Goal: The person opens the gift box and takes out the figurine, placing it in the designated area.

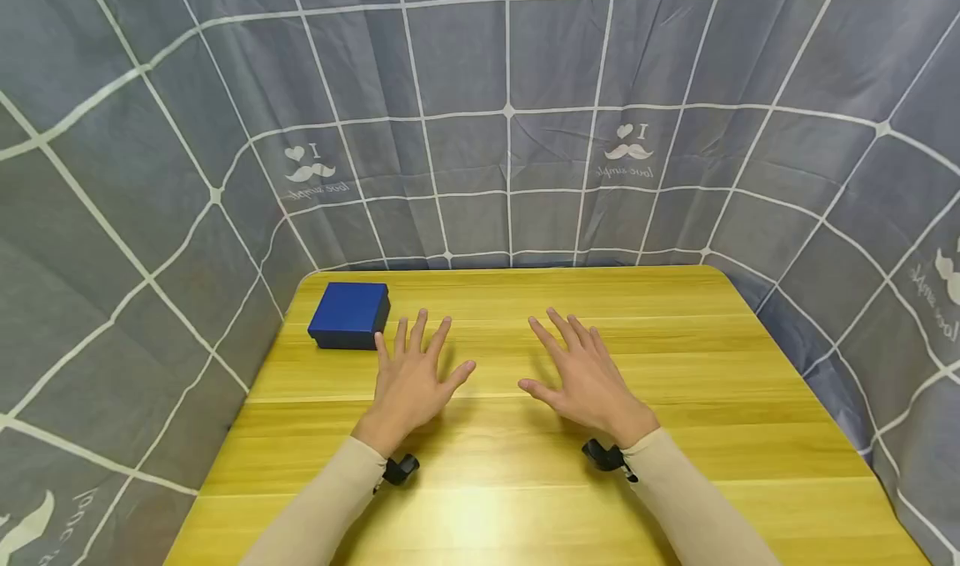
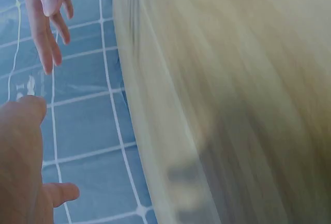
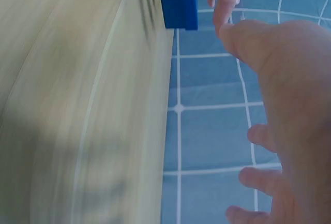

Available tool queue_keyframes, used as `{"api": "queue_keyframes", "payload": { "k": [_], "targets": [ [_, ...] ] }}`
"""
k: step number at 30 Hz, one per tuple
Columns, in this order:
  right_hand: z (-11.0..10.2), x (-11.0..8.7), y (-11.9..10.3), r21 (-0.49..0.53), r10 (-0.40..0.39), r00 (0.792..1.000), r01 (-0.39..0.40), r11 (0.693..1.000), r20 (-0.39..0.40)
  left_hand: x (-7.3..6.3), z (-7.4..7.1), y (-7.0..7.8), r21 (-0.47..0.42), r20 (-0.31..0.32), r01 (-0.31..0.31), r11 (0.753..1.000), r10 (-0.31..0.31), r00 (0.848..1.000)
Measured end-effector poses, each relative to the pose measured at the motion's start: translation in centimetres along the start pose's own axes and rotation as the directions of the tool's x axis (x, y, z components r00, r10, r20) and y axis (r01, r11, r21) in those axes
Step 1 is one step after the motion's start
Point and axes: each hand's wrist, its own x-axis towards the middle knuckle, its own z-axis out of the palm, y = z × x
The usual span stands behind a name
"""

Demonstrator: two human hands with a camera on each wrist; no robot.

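Note:
A blue box (image 1: 349, 308) with a dark lower part sits at the back left of the wooden table. My left hand (image 1: 414, 380) hovers over the table just right of the box, fingers spread and holding nothing. Level with it on the other side, my right hand (image 1: 587, 378) is held palm down with its fingers spread, also holding nothing. In the right wrist view the blue box (image 3: 178, 2) shows at the top, beyond my right hand (image 3: 295, 74). The left wrist view has my left hand (image 2: 23, 151) at the left edge, with the right hand (image 2: 49, 14) above.
The yellow wood-grain table (image 1: 487, 466) has rounded far corners. A grey curtain (image 1: 465, 157) with a white grid and printed moustaches hangs around its back and sides. Black straps with small camera mounts (image 1: 602, 455) sit on both wrists.

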Motion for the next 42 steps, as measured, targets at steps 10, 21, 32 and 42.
{"api": "queue_keyframes", "payload": {
  "k": [10, 21, 32, 42],
  "targets": [
    [0.6, 2.4, -2.2, 0.023, -0.069, 0.998, 0.068, 0.997, 0.006, 0.9, -1.1, -4.3, -0.067, -0.041, 0.089, 0.994, -0.092, 0.995],
    [1.8, 5.4, -4.7, 0.041, -0.132, 0.991, 0.132, 0.99, 0.013, 2.5, -2.8, -9.9, -0.162, -0.079, 0.188, 0.969, -0.202, 0.976],
    [3.4, 7.5, -7.1, 0.101, -0.187, 0.981, 0.181, 0.978, 0.057, 3.9, -3.2, -15.3, -0.209, -0.022, 0.319, 0.924, -0.331, 0.943],
    [5.0, 9.0, -8.4, 0.098, -0.229, 0.971, 0.221, 0.97, 0.074, 4.0, -3.4, -15.9, -0.23, 0.003, 0.328, 0.916, -0.336, 0.942]
  ]
}}
